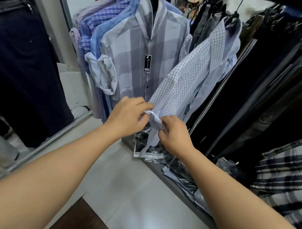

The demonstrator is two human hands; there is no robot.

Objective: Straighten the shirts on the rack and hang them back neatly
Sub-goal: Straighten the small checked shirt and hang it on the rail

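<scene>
A white shirt with a fine blue check (194, 77) hangs on a dark hanger at the right of the shirt row, swung out toward me. Its sleeve reaches down to my hands. My left hand (127, 114) grips the rolled sleeve cuff (154, 119) from the left. My right hand (174, 134) pinches the same cuff from the right, with a strip of fabric hanging below it. Behind hangs a grey-and-white broad-striped shirt (140, 53) with a black tag (147, 63). Several blue and purple checked shirts (100, 20) hang packed to its left.
Dark trousers (262, 89) hang in a dense row on the right. A navy plaid shirt (289, 177) hangs at the near right. Plastic-wrapped garments (183, 174) lie on a low ledge below. A mirror (20, 62) stands at the left. Pale tiled floor (128, 187) lies underfoot.
</scene>
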